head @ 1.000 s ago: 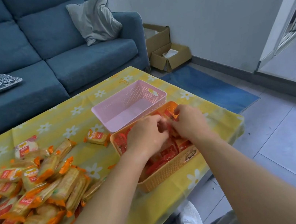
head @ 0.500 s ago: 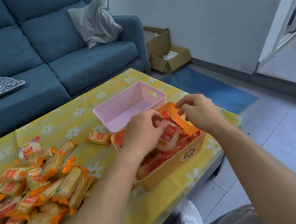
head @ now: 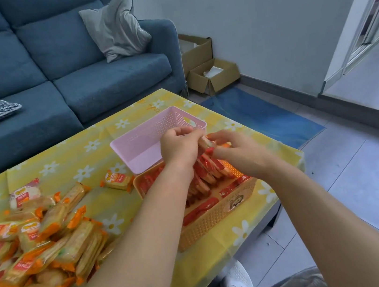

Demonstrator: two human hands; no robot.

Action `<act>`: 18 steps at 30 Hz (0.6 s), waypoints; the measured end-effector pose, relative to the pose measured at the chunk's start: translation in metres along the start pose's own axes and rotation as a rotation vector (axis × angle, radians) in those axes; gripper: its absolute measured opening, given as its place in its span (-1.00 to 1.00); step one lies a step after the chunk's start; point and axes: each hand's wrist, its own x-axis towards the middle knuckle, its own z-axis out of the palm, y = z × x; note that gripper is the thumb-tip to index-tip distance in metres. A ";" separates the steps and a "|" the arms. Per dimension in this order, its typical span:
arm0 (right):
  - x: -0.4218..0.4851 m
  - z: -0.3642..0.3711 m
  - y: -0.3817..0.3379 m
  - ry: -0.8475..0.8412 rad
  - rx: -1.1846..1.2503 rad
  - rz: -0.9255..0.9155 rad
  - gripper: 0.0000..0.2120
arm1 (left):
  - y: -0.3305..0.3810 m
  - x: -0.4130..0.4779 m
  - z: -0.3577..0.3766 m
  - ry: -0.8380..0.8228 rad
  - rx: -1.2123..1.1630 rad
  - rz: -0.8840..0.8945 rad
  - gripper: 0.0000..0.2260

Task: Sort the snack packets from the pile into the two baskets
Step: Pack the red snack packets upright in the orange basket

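Observation:
An orange basket near the table's front right edge holds several red snack packets, some standing on edge. Behind it stands an empty pink basket. My left hand and my right hand meet above the orange basket's far end, both pinching one red-and-white packet held upright between them. A big pile of orange and red packets covers the table's left side. One orange packet lies alone left of the baskets.
The table wears a yellow cloth with daisies. A blue sofa with a grey cushion stands behind it. Cardboard boxes and a blue mat lie on the floor to the right.
Both hands rose from inside the orange basket toward its far end. My right hand closed in on the packet that the left hand lifted; the packets now stand more upright.

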 end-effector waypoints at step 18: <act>0.017 0.022 0.018 0.336 -0.473 0.063 -0.89 | -0.032 -0.009 -0.017 -0.291 0.871 0.537 -0.77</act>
